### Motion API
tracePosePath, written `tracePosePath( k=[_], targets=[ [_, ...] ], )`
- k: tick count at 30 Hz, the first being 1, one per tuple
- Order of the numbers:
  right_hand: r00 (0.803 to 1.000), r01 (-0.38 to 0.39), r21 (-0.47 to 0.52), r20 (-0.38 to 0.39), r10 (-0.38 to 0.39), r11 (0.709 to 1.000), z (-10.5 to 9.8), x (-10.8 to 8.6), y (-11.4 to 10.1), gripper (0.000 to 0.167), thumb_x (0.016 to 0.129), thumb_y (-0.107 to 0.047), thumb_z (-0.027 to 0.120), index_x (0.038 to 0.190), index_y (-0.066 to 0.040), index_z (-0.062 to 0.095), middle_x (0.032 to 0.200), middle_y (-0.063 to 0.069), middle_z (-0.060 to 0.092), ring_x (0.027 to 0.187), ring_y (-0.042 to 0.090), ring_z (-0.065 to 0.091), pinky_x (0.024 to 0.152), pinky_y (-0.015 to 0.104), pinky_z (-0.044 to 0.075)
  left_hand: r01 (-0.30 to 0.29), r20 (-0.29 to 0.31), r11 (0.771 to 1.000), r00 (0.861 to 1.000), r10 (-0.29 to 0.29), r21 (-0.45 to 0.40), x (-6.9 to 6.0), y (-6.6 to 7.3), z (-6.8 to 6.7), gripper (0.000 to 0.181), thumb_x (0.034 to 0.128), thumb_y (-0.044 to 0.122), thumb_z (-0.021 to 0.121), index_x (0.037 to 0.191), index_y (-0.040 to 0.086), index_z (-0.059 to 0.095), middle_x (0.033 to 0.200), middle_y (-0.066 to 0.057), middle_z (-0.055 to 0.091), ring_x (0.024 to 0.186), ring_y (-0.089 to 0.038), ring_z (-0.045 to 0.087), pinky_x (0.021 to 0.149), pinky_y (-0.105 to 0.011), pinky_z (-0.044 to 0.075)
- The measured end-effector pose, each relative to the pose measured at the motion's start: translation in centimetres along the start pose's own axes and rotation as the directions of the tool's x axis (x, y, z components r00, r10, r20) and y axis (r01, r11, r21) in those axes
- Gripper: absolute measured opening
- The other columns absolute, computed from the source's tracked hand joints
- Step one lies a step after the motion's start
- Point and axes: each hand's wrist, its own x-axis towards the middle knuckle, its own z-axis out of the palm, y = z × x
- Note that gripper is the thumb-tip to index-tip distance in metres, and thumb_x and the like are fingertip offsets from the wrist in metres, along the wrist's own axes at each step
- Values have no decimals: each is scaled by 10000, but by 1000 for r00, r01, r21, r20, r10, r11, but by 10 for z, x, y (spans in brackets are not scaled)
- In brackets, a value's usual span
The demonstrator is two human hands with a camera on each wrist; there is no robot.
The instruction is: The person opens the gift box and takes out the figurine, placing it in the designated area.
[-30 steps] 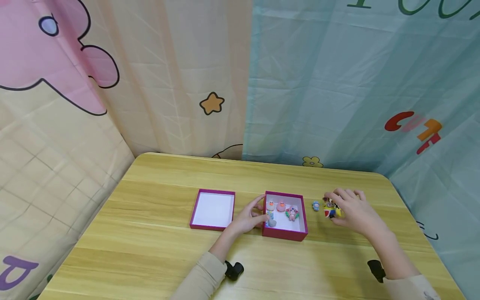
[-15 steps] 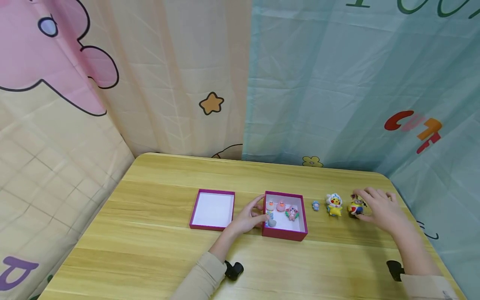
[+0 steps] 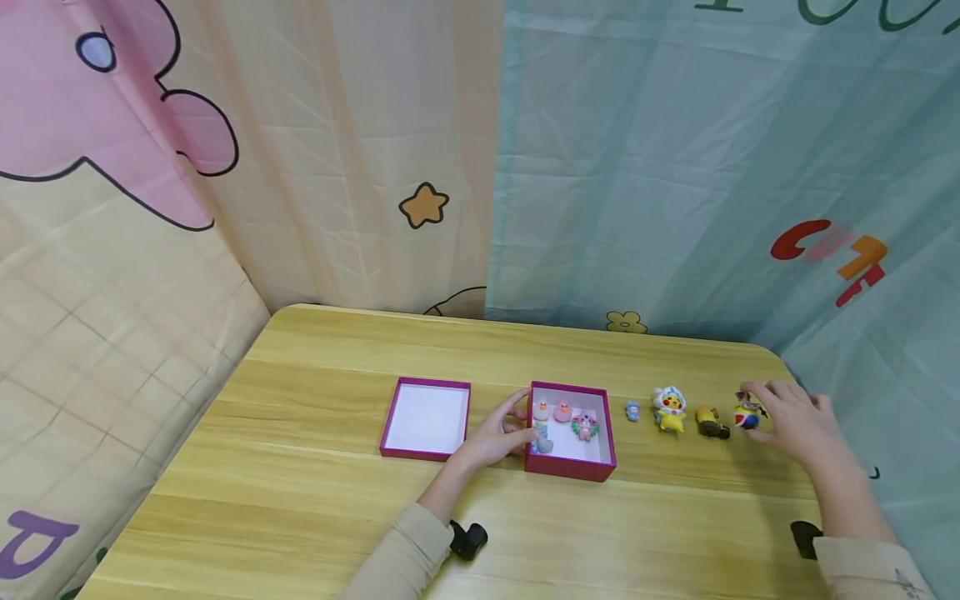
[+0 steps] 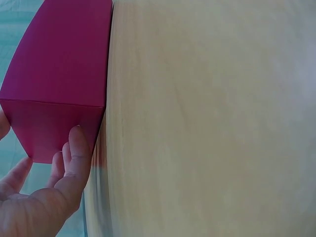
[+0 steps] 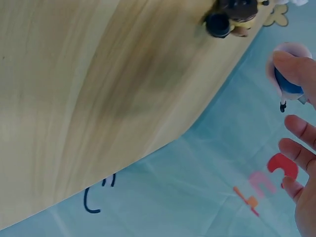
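Observation:
My left hand (image 3: 495,433) holds the left side of an open magenta box (image 3: 570,471), with fingers against its outer wall in the left wrist view. Inside the box lie a pink figurine (image 3: 585,427), a small pink-orange one (image 3: 562,412) and some pale blue and grey pieces (image 3: 543,445) at the left. Over at the table's right, my right hand (image 3: 798,425) pinches a small figurine (image 3: 747,417) with white, red and blue parts; the fingers partly hide it. In the right wrist view the thumb presses that figurine (image 5: 289,81) while the other fingers are apart from it.
Left of the box lies a white-lined magenta lid (image 3: 425,419). To the box's right, in a row, are a tiny blue figurine (image 3: 633,411), a yellow figurine with a white hood (image 3: 669,410) and a yellow-brown figurine (image 3: 711,422). Curtains hang behind the wooden table (image 3: 315,500).
My right hand has moved rightwards with the figurine, uncovering first the white-hooded yellow figurine, then the yellow-brown one. My left hand and the box stay in place.

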Motion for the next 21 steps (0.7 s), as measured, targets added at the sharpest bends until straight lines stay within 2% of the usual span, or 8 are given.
tracePosePath(
  k=[6, 12, 21],
  targets=[
    [996, -53, 10, 76, 52, 999, 7, -4, 15, 621, 671, -230, 790, 1172, -91, 450, 974, 173, 482, 858, 366, 428, 706, 591, 289, -1, -2, 1000, 1000, 1, 4, 0, 1, 0, 649, 877, 133, 614, 1437, 133, 286, 1197, -208, 406, 814, -163, 519, 783, -406, 529],
    [977, -123, 4, 178, 120, 992, 16, -11, 27, 632, 704, -272, 768, 1205, -80, 434, 968, 182, 466, 824, 344, 414, 669, 549, 290, 0, 2, 1000, 1000, 0, 2, 0, 0, 0, 650, 877, 133, 613, 1438, 137, 284, 1196, -206, 404, 811, -154, 514, 791, -417, 525],
    [975, -141, 26, 177, 135, 990, 33, -15, 36, 629, 695, -277, 769, 1198, -85, 443, 959, 197, 479, 866, 378, 424, 652, 538, 284, -1, 2, 1000, 1000, 1, -2, 0, 0, 0, 652, 876, 123, 612, 1438, 131, 282, 1203, -232, 394, 822, -181, 524, 796, -439, 520]
  ],
)
